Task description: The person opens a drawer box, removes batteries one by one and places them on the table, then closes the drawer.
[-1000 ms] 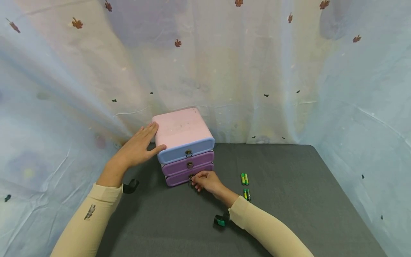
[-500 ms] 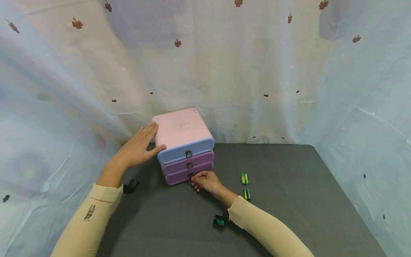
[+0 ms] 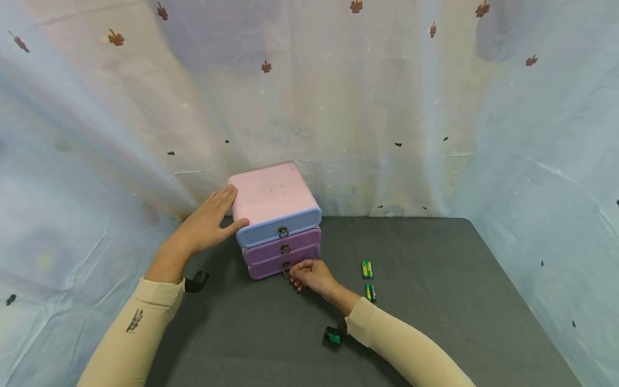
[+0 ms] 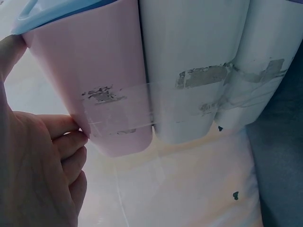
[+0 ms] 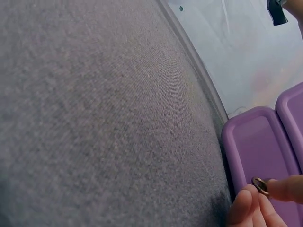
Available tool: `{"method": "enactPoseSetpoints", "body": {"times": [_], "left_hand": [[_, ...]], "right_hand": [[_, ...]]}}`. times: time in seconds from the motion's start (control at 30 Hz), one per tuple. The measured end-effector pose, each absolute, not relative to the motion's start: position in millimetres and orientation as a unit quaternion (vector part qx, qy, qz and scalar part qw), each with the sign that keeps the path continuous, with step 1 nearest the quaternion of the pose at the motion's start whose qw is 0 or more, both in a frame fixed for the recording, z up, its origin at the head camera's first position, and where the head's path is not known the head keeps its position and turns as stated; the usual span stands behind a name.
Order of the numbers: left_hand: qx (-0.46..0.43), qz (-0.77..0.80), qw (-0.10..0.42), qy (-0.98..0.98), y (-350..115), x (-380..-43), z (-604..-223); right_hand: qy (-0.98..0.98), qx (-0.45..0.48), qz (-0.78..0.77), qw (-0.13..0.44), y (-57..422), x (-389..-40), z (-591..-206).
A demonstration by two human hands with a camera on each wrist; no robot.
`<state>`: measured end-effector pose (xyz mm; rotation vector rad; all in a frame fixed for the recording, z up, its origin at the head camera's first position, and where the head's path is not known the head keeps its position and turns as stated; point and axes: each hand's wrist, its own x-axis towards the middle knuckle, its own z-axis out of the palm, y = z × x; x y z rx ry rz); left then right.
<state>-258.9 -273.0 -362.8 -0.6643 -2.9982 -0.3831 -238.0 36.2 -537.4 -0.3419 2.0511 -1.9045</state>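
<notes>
A small chest of drawers with a pink top (image 3: 271,193) stands on the table, its blue top drawer (image 3: 279,228) above two purple ones. My left hand (image 3: 202,226) rests along the chest's left upper edge, thumb at the front corner and fingers toward the back. In the left wrist view, fingertips touch the pink side (image 4: 94,71). Thumb and fingers of my right hand (image 3: 314,277) pinch the metal ring pull (image 5: 260,185) of the purple bottom drawer (image 3: 263,269). All the drawer fronts sit nearly in line.
Two pairs of green-and-yellow batteries, a farther pair (image 3: 367,270) and a nearer pair (image 3: 370,293), lie right of the chest on the grey table (image 3: 435,301). A patterned curtain (image 3: 348,107) hangs behind and on both sides. Black straps circle both wrists.
The bottom drawer has slid in slightly, closing the small gap under the middle drawer. My right hand has shifted very slightly with the ring. The left hand keeps its place.
</notes>
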Motion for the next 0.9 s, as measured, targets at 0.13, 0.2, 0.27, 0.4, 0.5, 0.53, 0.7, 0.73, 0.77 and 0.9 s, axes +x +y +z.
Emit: {"method": "enactPoseSetpoints", "body": {"times": [0.13,0.2,0.27,0.4,0.5,0.53,0.7,0.73,0.77,0.9], "left_hand": [[-0.213,-0.128,0.03,-0.968,-274.7,-260.3,-366.3],[-0.212,-0.132,0.034,-0.968,-274.9,-260.7,-367.7],[-0.213,-0.136,0.038,-0.967,-275.2,-260.5,-368.9],[-0.218,-0.143,0.045,-0.965,-276.4,-258.9,-370.0],[-0.22,-0.149,0.05,-0.963,-278.1,-258.2,-371.1],[-0.22,-0.15,0.053,-0.962,-279.2,-258.5,-372.2],[-0.215,-0.151,0.065,-0.963,-288.3,-259.3,-379.0],[-0.214,-0.152,0.065,-0.963,-290.1,-259.1,-380.0],[-0.212,-0.152,0.064,-0.963,-291.7,-258.7,-381.0],[-0.202,-0.159,0.059,-0.965,-298.3,-254.2,-383.3]], "right_hand": [[0.728,-0.124,-0.656,0.155,39.2,-233.2,-531.8],[0.733,-0.126,-0.652,0.151,42.2,-230.3,-527.9],[0.738,-0.13,-0.646,0.146,46.4,-227.5,-524.0],[0.749,-0.144,-0.633,0.134,57.9,-224.1,-516.3],[0.76,-0.16,-0.619,0.117,69.7,-222.8,-509.3],[0.765,-0.165,-0.612,0.11,74.0,-222.8,-506.9],[0.789,-0.189,-0.581,0.066,98.3,-223.2,-495.6],[0.794,-0.192,-0.574,0.055,103.8,-222.9,-492.8],[0.8,-0.196,-0.566,0.045,109.9,-222.3,-489.9],[0.825,-0.197,-0.529,0.01,134.4,-219.0,-477.0]]}}
